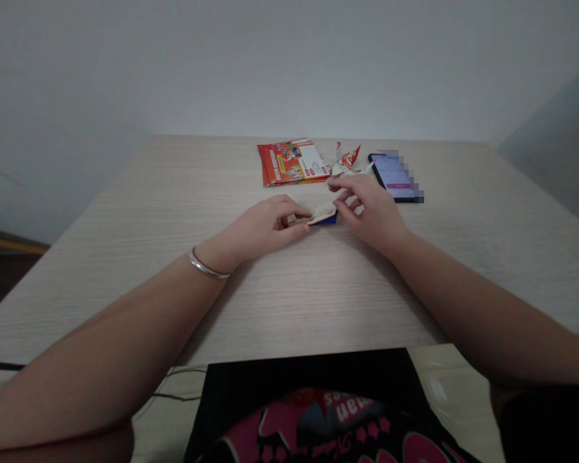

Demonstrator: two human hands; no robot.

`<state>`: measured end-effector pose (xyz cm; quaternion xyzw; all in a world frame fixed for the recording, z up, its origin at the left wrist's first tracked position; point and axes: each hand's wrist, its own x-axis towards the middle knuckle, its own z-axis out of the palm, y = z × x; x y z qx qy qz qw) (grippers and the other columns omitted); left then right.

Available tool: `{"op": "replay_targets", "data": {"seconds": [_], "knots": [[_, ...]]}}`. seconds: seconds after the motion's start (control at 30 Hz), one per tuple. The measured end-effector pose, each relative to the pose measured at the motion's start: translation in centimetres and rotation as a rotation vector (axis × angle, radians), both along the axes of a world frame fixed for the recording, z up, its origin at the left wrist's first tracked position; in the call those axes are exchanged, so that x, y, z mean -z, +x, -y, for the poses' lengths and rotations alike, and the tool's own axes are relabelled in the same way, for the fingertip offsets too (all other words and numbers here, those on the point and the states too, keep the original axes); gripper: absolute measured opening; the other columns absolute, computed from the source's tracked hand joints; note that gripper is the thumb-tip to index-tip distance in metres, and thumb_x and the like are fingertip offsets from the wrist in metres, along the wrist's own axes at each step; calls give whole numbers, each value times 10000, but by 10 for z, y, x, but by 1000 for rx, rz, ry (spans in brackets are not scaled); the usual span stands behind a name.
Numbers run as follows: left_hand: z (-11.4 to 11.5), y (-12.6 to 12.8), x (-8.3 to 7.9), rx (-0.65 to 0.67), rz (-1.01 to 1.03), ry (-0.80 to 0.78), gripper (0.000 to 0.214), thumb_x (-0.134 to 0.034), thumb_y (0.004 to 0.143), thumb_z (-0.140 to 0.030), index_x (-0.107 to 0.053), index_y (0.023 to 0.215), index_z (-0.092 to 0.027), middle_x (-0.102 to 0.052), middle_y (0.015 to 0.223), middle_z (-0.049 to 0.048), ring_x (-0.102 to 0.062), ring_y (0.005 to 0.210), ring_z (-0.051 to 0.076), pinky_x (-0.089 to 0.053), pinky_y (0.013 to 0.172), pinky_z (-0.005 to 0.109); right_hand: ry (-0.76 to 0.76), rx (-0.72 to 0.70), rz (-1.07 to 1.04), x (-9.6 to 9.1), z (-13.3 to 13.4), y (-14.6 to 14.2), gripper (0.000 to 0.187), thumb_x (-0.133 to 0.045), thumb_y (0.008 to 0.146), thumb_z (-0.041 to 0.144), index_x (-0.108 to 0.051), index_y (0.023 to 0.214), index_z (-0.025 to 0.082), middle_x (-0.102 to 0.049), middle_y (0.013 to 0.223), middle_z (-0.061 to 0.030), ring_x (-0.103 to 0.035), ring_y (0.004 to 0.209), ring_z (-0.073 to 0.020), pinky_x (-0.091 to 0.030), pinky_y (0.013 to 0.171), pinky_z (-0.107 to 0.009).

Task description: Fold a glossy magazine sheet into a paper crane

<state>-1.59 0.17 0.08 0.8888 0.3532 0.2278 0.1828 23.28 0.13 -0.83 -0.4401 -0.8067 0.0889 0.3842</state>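
Both my hands rest on a light wooden table (174, 212) and work a small folded paper piece (324, 214), white on top with a blue edge. My left hand (265, 226), with a silver bangle at the wrist, has its fingers curled and pinches the paper's left end. My right hand (369, 209) pinches the right end between thumb and fingers.
An orange and red printed leaflet stack (292, 162) lies beyond my hands. Beside it sits a folded red and white paper figure (347, 161). A phone (394, 177) with a lit screen lies to the right. A cable (174, 395) hangs below the table's near edge.
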Motion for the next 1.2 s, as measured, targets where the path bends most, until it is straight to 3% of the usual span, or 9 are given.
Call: {"op": "replay_targets", "data": {"seconds": [0.13, 0.27, 0.37, 0.47, 0.63, 0.83, 0.97, 1.13, 1.2], "knots": [[0, -1, 1, -97, -50, -29, 410, -595, 956, -357, -714, 1287, -146, -757, 1082, 108, -683, 959, 206, -546, 905, 354, -5, -23, -15, 4, -2, 2, 236, -544, 868, 141, -648, 1054, 243, -715, 1144, -86, -692, 988, -233, -624, 778, -375], [-2, -1, -1, -31, -173, 64, 503, -630, 933, -414, -692, 1318, -96, -735, 1240, 173, -672, 1121, 273, -516, 1018, 414, -23, -51, 49, 11, -9, 10, 217, -587, 797, 115, -623, 966, 245, -709, 1135, -101, -673, 1076, -273, -606, 857, -431], [-3, 0, -3, -27, -300, 133, 534, -649, 918, -424, -681, 1323, -78, -727, 1287, 193, -658, 1169, 311, -487, 1056, 445, -91, -114, 137, 13, -14, 21, 289, -661, 811, 182, -672, 1096, 222, -730, 1155, -117, -689, 1057, -287, -570, 968, -499], [-4, 0, -5, -41, -397, 165, 466, -634, 932, -416, -703, 1281, -115, -766, 1194, 151, -681, 1079, 290, -495, 998, 412, -157, -236, 190, 11, -17, 30, 415, -765, 791, 297, -696, 1196, 234, -720, 1288, -119, -656, 1223, -323, -489, 1119, -558], [-2, 1, -7, -84, -456, 195, 410, -563, 986, -443, -725, 1220, -147, -780, 1082, 136, -682, 990, 274, -495, 884, 368, -195, -305, 247, 5, -15, 32, 535, -828, 744, 306, -702, 1262, 257, -693, 1367, -112, -624, 1302, -323, -458, 1173, -555], [1, 3, -11, -69, -490, 180, 489, -636, 954, -529, -706, 1211, -119, -767, 1122, 160, -669, 1028, 311, -500, 903, 399, -95, -279, 199, 6, -13, 23, 243, -689, 852, 241, -728, 1092, 247, -751, 1199, -90, -689, 1143, -285, -534, 1057, -499], [2, 5, -10, -89, -483, 200, 383, -532, 1022, -441, -730, 1166, -146, -774, 1069, 143, -682, 995, 295, -506, 876, 393, -58, -158, 134, 1, -6, 14, 112, -633, 900, 228, -700, 987, 250, -734, 1083, -71, -693, 916, -225, -586, 845, -402], [4, 9, -10, -215, -472, 146, 406, -398, 1054, -301, -762, 1138, -142, -794, 1065, 147, -724, 934, 268, -525, 842, 377, -20, 27, 35, -5, 3, 5, 48, -654, 889, 283, -633, 926, 262, -683, 985, -64, -642, 827, -210, -566, 743, -372], [4, 8, -9, -273, -437, 124, 380, -422, 1042, -283, -748, 1191, -156, -799, 1069, 132, -737, 913, 261, -533, 812, 363, -25, -14, 62, -5, 1, 9, 55, -644, 883, 300, -631, 918, 260, -689, 949, -63, -643, 837, -220, -563, 762, -382]]}}
